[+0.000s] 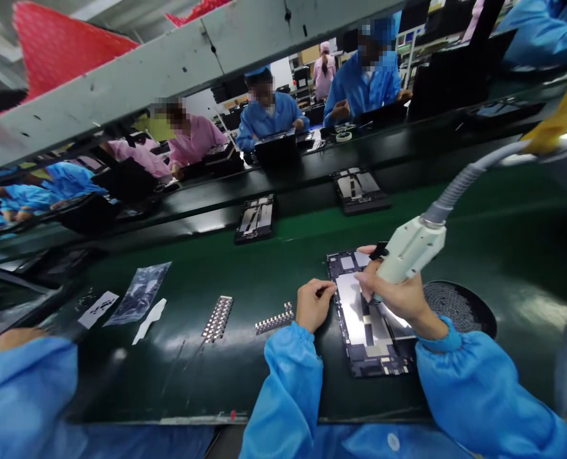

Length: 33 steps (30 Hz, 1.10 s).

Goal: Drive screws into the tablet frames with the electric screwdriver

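Note:
An opened tablet (354, 306) with bared inner parts lies on the green bench top in front of me. My right hand (398, 296) is wrapped round a pale green handheld tool (413, 245), fed by a grey corrugated hose (455, 191). The tool's tip is hidden by my hand, low over the tablet. My left hand (314, 303) is closed in a pinch at the tablet's left edge; whatever is between the fingertips cannot be made out. Left of that hand lie two strips of small pads, a short one (273, 319) and a wider one (217, 319).
A dark round tray (460, 308) stands right of the tablet. Two more opened tablets, one left (255, 218) and one right (360, 189), lie farther back. A clear plastic bag (139, 293) and white paper pieces lie left. A co-worker's sleeve (25, 382) reaches in; others sit opposite.

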Each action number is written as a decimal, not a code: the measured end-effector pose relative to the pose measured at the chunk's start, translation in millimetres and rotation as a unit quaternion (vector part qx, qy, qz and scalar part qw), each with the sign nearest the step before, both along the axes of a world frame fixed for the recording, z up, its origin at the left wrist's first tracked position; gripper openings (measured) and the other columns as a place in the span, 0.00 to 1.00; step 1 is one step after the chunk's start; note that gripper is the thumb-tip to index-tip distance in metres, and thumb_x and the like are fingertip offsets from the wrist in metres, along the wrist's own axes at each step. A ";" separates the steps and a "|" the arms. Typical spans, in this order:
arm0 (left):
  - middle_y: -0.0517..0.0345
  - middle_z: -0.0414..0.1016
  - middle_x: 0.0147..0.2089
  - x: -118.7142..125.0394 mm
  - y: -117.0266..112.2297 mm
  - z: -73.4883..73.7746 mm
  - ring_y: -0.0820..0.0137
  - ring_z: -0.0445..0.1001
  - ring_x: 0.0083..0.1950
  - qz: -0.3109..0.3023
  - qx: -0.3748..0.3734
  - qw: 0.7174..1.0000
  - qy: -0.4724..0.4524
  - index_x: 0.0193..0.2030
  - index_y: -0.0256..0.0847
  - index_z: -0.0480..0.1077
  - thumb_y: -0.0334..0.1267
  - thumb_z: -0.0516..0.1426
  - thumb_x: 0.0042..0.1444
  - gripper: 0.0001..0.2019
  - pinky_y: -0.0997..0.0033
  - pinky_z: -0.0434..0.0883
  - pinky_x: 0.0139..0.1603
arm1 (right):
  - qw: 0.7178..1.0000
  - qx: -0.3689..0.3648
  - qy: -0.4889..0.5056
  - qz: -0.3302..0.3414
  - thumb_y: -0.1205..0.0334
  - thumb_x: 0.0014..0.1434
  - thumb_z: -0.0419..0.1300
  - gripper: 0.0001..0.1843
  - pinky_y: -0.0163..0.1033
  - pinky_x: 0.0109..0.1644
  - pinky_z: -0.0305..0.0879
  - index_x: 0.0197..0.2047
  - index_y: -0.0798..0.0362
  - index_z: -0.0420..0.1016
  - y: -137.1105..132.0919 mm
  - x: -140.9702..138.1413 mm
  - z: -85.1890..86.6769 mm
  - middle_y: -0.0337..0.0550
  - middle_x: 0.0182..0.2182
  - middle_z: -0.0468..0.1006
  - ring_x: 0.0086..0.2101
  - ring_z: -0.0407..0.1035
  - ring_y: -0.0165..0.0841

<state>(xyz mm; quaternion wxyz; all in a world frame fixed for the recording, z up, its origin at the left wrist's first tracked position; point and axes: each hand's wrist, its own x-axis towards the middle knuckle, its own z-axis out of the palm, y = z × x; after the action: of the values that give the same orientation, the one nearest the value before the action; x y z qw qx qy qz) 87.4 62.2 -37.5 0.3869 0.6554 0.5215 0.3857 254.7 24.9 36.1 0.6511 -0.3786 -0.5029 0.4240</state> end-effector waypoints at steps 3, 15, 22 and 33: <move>0.56 0.78 0.32 1.5 2.6 3.6 0.71 0.73 0.33 0.000 0.039 0.998 0.040 0.32 0.40 0.78 0.31 0.59 0.52 0.05 0.71 0.69 0.37 | 1.000 0.004 0.005 -0.002 0.64 0.50 0.67 0.20 0.36 0.21 0.62 0.46 0.54 0.68 9.4 -13.3 3.2 0.29 0.15 0.69 0.15 0.64 0.28; 0.63 0.69 0.18 4.2 19.7 3.5 0.75 0.70 0.19 0.020 -0.221 0.965 -0.137 0.24 0.35 0.67 0.31 0.66 0.40 0.10 0.80 0.67 0.14 | 0.999 -0.022 -0.049 0.000 0.64 0.48 0.66 0.16 0.38 0.26 0.65 0.42 0.53 0.73 52.1 -49.9 -20.0 0.32 0.17 0.70 0.18 0.67 0.31; 0.61 0.70 0.17 3.3 21.5 6.1 0.75 0.71 0.17 0.022 -0.251 0.958 -0.139 0.22 0.34 0.66 0.29 0.65 0.43 0.11 0.82 0.66 0.13 | 0.998 -0.026 -0.052 0.007 0.66 0.48 0.66 0.13 0.38 0.27 0.66 0.39 0.52 0.72 53.7 -53.4 -24.6 0.32 0.17 0.68 0.18 0.65 0.29; 0.62 0.70 0.17 4.2 21.4 5.4 0.76 0.71 0.17 0.025 -0.251 0.958 -0.138 0.22 0.33 0.68 0.25 0.63 0.43 0.07 0.83 0.67 0.13 | 0.996 -0.023 -0.082 0.007 0.64 0.49 0.65 0.06 0.39 0.27 0.67 0.27 0.51 0.71 52.2 -53.9 -27.0 0.35 0.17 0.68 0.20 0.67 0.31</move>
<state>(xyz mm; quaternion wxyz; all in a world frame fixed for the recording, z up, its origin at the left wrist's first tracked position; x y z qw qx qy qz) 91.6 83.6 -32.1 0.5975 0.4638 0.5594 0.3391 200.8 77.1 9.1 0.5957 -0.4234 -0.5477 0.4074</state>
